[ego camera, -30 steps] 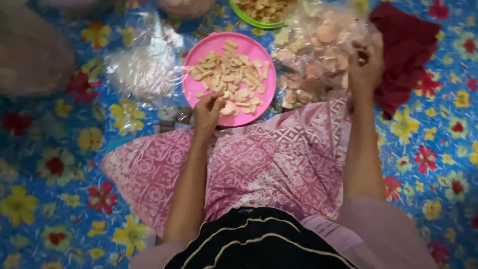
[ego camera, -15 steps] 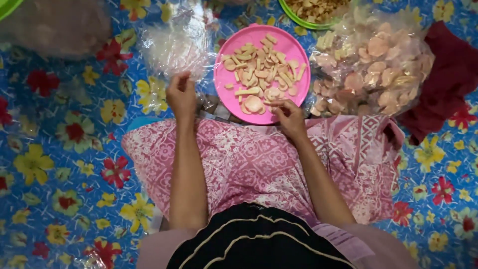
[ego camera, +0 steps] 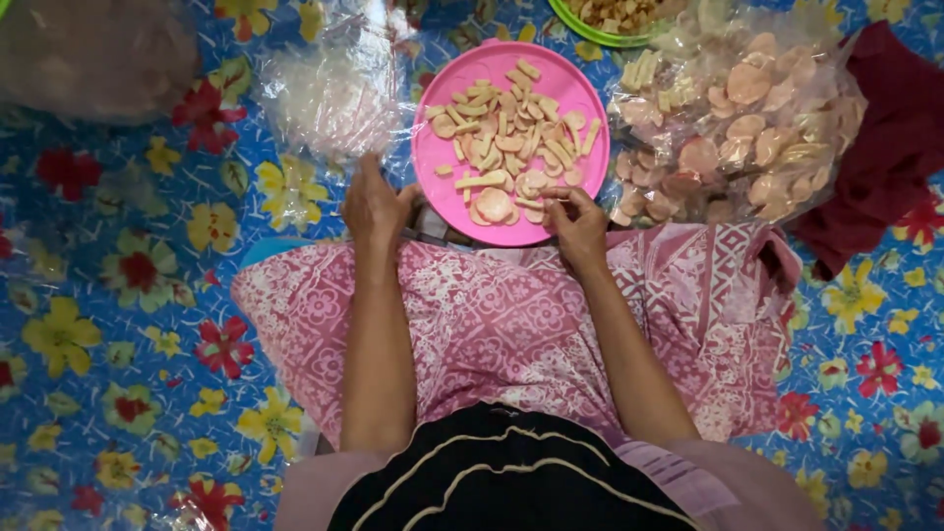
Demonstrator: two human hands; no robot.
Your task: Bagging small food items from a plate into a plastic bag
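— As the person sits over a pink patterned cloth [ego camera: 511, 324] spread across the lap, where are the hands?

— The left hand [ego camera: 374, 206] rests at the near-left edge of the round pink plate [ego camera: 438, 172], fingers loosely curled and partly open; whether it pinches anything cannot be told. The right hand [ego camera: 575, 221] lies at the plate's near-right rim, fingertips drawn together on a pale cracker piece [ego camera: 556, 194].

— And what does the plate carry?

— Scattered crackers [ego camera: 506, 147], some round discs, some short sticks, all pale tan to pinkish. The plate sits on the floor mat [ego camera: 108, 324], blue with red and yellow flowers, just beyond the lap cloth.

— What else holds food?

— A green bowl [ego camera: 590, 34] at the top edge, only partly in view, holds more small tan pieces. Just right of the plate, touching it, a large clear plastic bag [ego camera: 747, 118] bulges with pink and beige round crackers.

— Other packaging?

— A crumpled clear plastic bag [ego camera: 329, 93] lies left of the plate, near the left hand, seemingly holding little. Another hazy bag [ego camera: 88, 54] fills the top-left corner, its contents blurred. A dark red cloth [ego camera: 885, 138] lies bunched at the right, beside the big bag.
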